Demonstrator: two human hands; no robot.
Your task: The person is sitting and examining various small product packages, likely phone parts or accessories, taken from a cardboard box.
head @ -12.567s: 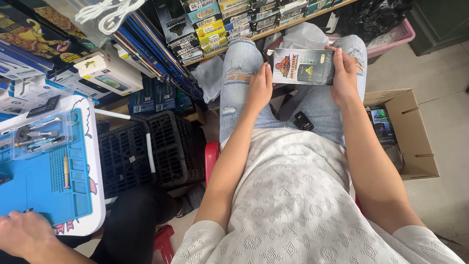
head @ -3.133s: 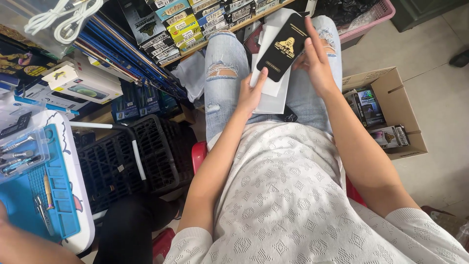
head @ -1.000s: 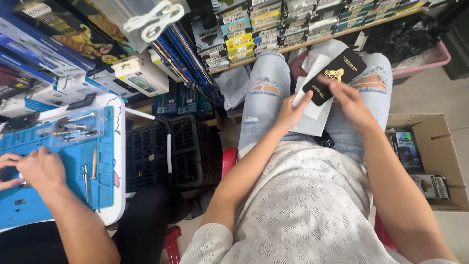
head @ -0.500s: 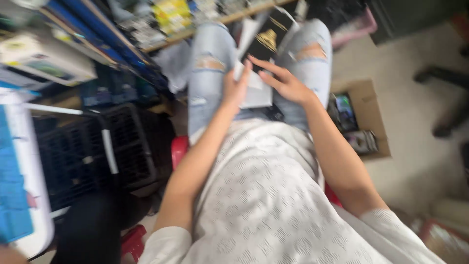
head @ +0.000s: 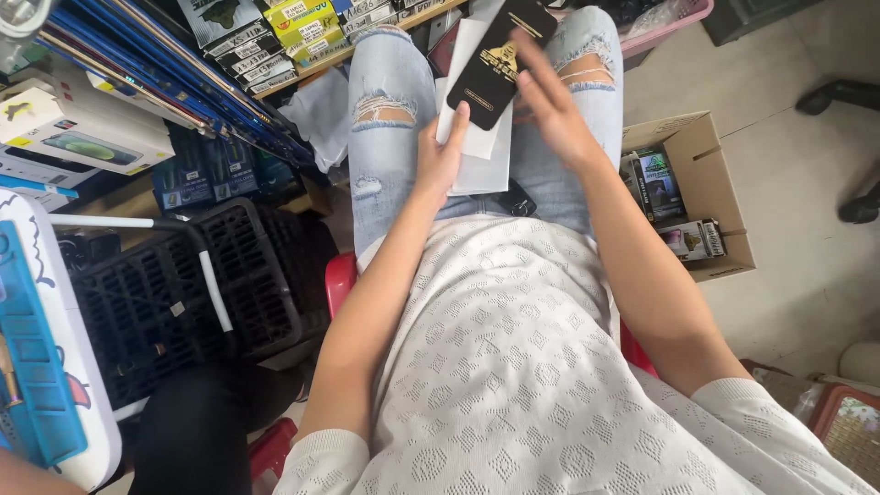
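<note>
I sit on a red stool with my knees in torn light-blue jeans (head: 390, 101). My left hand (head: 442, 151) grips the lower edge of a white flat sleeve (head: 477, 151) lying on my lap. My right hand (head: 548, 101) holds a black flat package with gold print (head: 495, 69), tilted and partly drawn out over the white sleeve. A dark phone-like object (head: 515, 200) lies on my lap just under the sleeve.
An open cardboard box (head: 697, 174) with small packages stands on the floor at right. Black plastic crates (head: 174, 293) sit at left, beside a white table edge with a blue mat (head: 41, 367). Shelves of boxed goods (head: 275, 37) are ahead. Another person's dark leg (head: 197, 431) is at lower left.
The camera has swung back left after a blurred turn. The black package has slid further up out of the white sleeve. The other person's hand on the blue mat has left the view.
</note>
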